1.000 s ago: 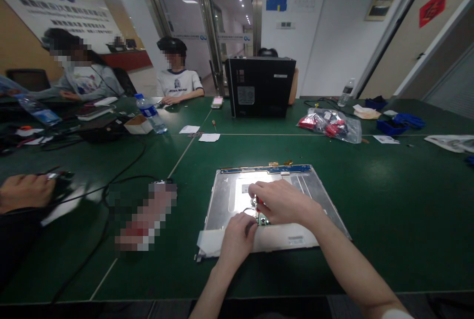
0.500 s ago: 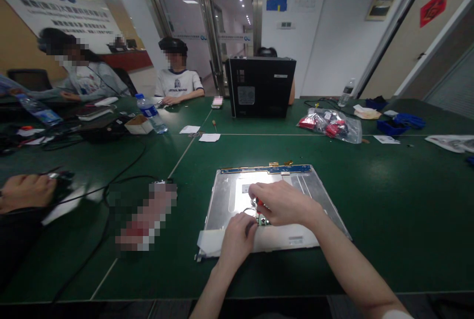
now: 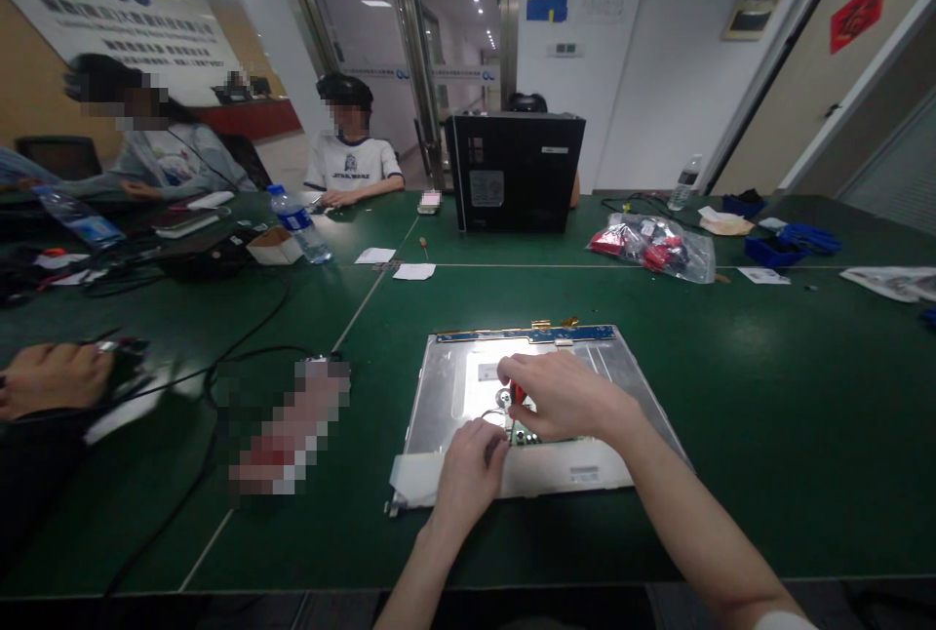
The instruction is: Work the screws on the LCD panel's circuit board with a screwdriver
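Observation:
A silver display panel (image 3: 431,406) lies on the green table, a blue circuit strip (image 3: 526,334) along its far edge and a white strip (image 3: 566,470) along its near edge. My right hand (image 3: 566,396) grips a red-handled screwdriver (image 3: 517,394), its shaft pointing down at a small green circuit board (image 3: 525,437) near the panel's middle. Beside the shaft, the closed fingers of my left hand (image 3: 472,462) rest at the board's left side; what they pinch, if anything, is hidden.
A black computer case (image 3: 519,172) stands at the back. Plastic bottles (image 3: 298,225), a bag of red items (image 3: 654,248) and blue trays (image 3: 773,250) lie around. Black cables (image 3: 212,386) run at the left, near another person's hand (image 3: 55,381). Two people sit across the table.
My right hand has shifted slightly to the right and its fingers have turned a little, showing more of the red handle. My left hand has barely moved.

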Tool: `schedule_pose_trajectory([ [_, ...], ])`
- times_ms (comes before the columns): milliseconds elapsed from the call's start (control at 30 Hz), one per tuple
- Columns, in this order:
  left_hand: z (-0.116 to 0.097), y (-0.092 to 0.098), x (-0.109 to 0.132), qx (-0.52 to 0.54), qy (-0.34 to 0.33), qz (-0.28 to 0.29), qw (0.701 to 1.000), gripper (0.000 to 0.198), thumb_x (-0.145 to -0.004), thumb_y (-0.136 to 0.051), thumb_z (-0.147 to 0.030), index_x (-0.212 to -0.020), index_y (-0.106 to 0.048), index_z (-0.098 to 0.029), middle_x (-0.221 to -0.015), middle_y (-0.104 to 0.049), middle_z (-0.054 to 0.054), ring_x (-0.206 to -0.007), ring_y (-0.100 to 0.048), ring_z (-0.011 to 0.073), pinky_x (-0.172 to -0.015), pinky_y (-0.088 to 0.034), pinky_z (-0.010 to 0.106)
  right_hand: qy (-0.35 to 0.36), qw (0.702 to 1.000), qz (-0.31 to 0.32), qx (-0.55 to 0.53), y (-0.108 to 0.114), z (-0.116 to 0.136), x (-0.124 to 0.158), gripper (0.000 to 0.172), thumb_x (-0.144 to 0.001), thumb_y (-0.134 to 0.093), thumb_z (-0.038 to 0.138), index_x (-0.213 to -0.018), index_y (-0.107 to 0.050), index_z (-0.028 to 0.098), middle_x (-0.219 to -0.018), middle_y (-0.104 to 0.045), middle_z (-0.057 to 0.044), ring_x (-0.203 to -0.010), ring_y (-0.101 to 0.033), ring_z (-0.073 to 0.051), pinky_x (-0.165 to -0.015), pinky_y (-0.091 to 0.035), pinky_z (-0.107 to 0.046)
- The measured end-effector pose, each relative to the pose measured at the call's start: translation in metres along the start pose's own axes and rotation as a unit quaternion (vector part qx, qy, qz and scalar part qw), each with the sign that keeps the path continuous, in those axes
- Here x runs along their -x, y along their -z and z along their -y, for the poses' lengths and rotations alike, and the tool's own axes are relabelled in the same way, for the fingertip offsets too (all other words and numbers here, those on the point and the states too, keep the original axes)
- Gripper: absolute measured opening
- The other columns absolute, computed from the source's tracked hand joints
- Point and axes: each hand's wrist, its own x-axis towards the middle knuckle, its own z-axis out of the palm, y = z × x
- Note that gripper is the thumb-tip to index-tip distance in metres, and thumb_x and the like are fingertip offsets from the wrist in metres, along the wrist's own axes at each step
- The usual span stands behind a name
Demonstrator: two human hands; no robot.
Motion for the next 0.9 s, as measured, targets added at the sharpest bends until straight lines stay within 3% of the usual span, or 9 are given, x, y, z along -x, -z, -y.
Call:
schedule_pose_trajectory([
  [100,0.0000,0.0000,-0.0001,0.001,-0.003,-0.003,1.000,0.012,-0.084,-0.050,-0.017,-0.076,-0.058,-0.019,-0.077,-0.062,0.005,-0.079,-0.059,0.0230,-0.071,-0.046,0.035,-0.013,1.000,0.007,0.004,0.0001,-0.0005,-0.0001,0.018,-0.083,-0.051,0.023,-0.101,-0.050,0.018,-0.088,-0.066,-0.004,-0.069,-0.057,-0.016,-0.054,-0.029,-0.027],
  [400,0.0005,-0.0008,0.0002,0.005,0.005,0.002,1.000,0.012,-0.084,-0.049,-0.015,-0.077,-0.059,-0.019,-0.080,-0.063,0.006,-0.081,-0.058,0.0228,-0.072,-0.046,0.035,-0.037,0.999,0.011,-0.001,-0.0025,-0.0007,-0.0038,0.020,-0.088,-0.052,0.039,-0.094,-0.054,0.021,-0.077,-0.065,-0.001,-0.064,-0.056,-0.016,-0.052,-0.026,-0.026],
  [633,0.0002,-0.0001,-0.0002,0.002,-0.004,-0.001,1.000,0.013,-0.084,-0.050,-0.017,-0.075,-0.059,-0.019,-0.078,-0.062,0.006,-0.080,-0.059,0.0231,-0.072,-0.045,0.035,-0.013,1.000,0.007,-0.007,-0.0004,-0.0052,0.0006,0.016,-0.083,-0.051,0.022,-0.099,-0.053,0.019,-0.089,-0.066,-0.004,-0.073,-0.058,-0.017,-0.054,-0.028,-0.027],
  [900,0.0006,-0.0007,0.0009,0.001,-0.001,0.003,1.000,0.011,-0.084,-0.051,-0.016,-0.076,-0.058,-0.018,-0.078,-0.062,0.006,-0.080,-0.058,0.0236,-0.071,-0.045,0.034,-0.056,0.998,-0.002,0.007,-0.0041,-0.0041,-0.0032,0.021,-0.089,-0.051,0.041,-0.094,-0.055,0.021,-0.074,-0.066,-0.001,-0.063,-0.057,-0.016,-0.052,-0.028,-0.026],
])
